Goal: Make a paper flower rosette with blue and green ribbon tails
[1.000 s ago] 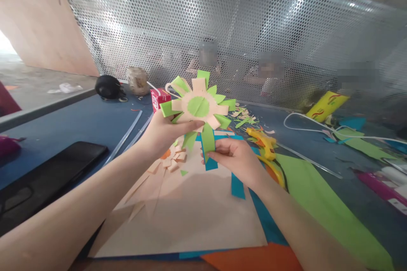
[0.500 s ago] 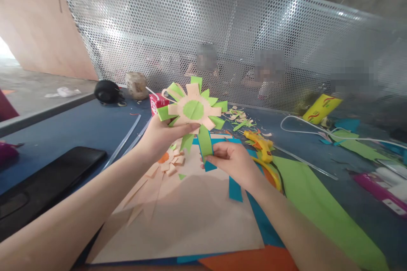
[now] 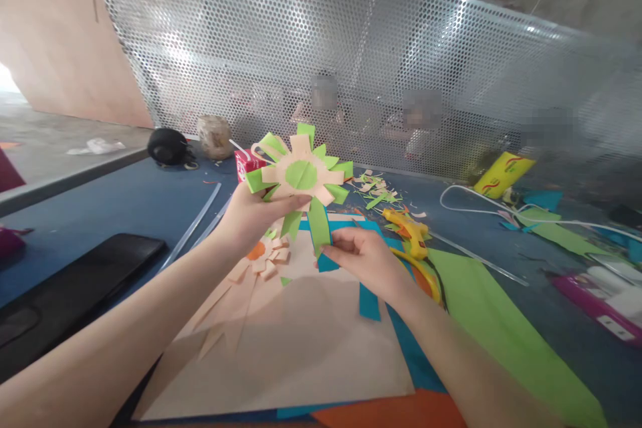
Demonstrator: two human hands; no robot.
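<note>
nearest, a flat orange paper sheet (image 3: pixel 396 411) is showing below a wide pale beige paper sheet (image 3: pixel 321 354), with a black rectangular phone (image 3: pixel 90 274) lying to the left. over the beige sheet, the right hand (image 3: pixel 364 251) is pinching the lower end of a long green paper strip together with a bright blue paper strip (image 3: pixel 328 264); whether the two are joined, i cannot tell. the left hand (image 3: pixel 255 214) is clamping the lower left rim of a round beige-and-green paper flower (image 3: pixel 301 176), thumb in front. the hands are staying apart, and the flower is being held up in the air between them and the far wall. its face is pointing back toward the wearer; its long axis is running nearly upright, the long green strip slanting down and slightly right. it is showing a round green centre with a crease, stubby beige petals, pointed and squared green ones, and a thin beige loop at upper left. beyond, a yellow glue gun (image 3: pixel 411 231), green and beige paper scraps (image 3: pixel 376 188) and a red drink carton (image 3: pixel 245 164) are resting before a perforated metal screen (image 3: pixel 301 13).
</note>
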